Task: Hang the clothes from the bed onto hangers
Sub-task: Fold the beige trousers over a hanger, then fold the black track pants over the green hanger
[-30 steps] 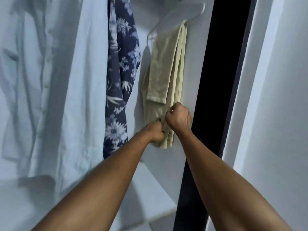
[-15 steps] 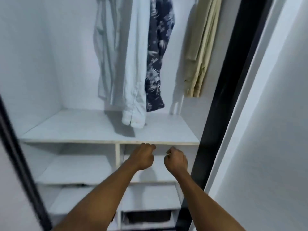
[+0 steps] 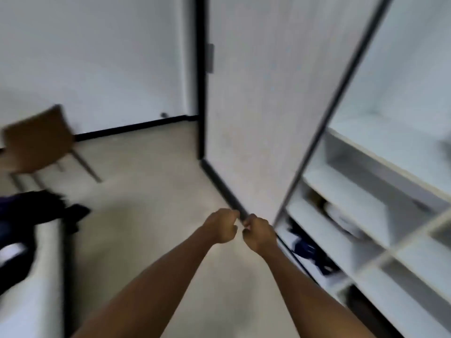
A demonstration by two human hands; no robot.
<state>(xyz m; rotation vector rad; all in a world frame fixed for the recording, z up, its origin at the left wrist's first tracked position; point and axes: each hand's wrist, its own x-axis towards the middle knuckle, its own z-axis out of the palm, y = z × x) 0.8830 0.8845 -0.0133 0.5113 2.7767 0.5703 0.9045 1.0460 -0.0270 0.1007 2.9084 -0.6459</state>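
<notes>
My left hand (image 3: pixel 222 225) and my right hand (image 3: pixel 260 231) float side by side over the floor, both with fingers curled and holding nothing. The white bed (image 3: pixel 31 276) lies along the left edge. Dark clothes (image 3: pixel 36 208) are piled on its far end, with a white patch of cloth (image 3: pixel 9 252) beside them. The wardrobe (image 3: pixel 366 215) stands open on the right, showing white shelves. No hangers or hung clothes are in view. The picture is blurred by motion.
A white sliding wardrobe door (image 3: pixel 263 106) with a black frame stands ahead. A brown chair (image 3: pixel 39 142) sits at the left by the wall. Dark blue cloth (image 3: pixel 307 250) lies on a low wardrobe shelf. Beige floor (image 3: pixel 146 191) spreads between bed and wardrobe.
My hands let go of the beige trousers on the hanger and dropped away. My view swung left from the hanging clothes toward the room, the bed and the chair.
</notes>
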